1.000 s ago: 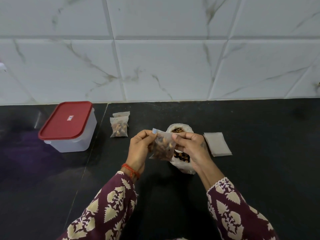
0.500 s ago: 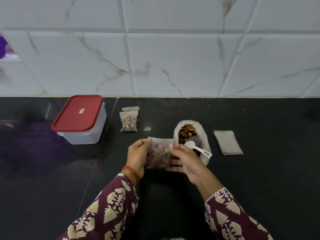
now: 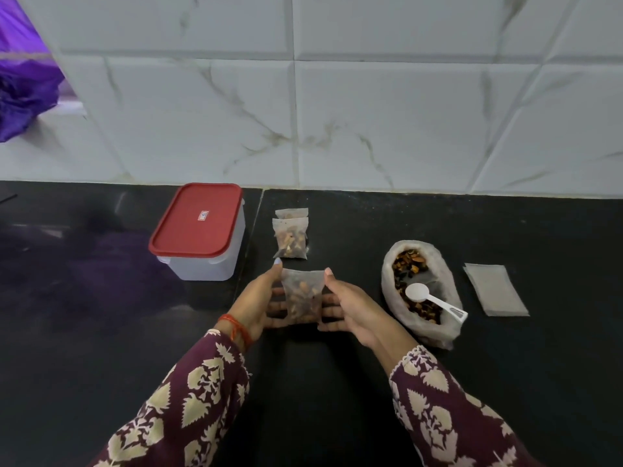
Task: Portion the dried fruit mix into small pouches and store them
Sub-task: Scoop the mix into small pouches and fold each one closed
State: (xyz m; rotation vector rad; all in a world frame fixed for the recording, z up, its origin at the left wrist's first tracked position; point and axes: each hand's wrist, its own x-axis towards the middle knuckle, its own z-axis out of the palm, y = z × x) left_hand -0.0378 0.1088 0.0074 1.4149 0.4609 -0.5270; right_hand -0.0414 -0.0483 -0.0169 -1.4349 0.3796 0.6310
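In the head view, the left hand [image 3: 258, 303] and the right hand [image 3: 350, 306] hold a small filled pouch [image 3: 302, 296] between them above the black counter [image 3: 337, 382]. Each thumb lies along an upper corner of the pouch, and the fingers of both hands reach beneath it from either side, so the pouch is pinched at both edges. Dried fruit and nuts show through its clear film.

Just beyond the left thumb lie two more filled pouches [image 3: 290, 238], one overlapping the other, flat on the counter. Further out past the left hand stands a clear storage box with a red lid [image 3: 199, 230], closed.

Beside the right hand, on its outer side, a large bag of dried fruit mix [image 3: 419, 291] lies open with its mouth rolled back. A white scoop [image 3: 431, 299] rests in it, bowl on the fruit and handle over the bag's near edge. Past the bag, well apart from the right hand, lies a flat stack of empty pouches [image 3: 495, 289]. A red thread band [image 3: 236, 328] circles the left wrist, above a patterned maroon sleeve [image 3: 188, 399].
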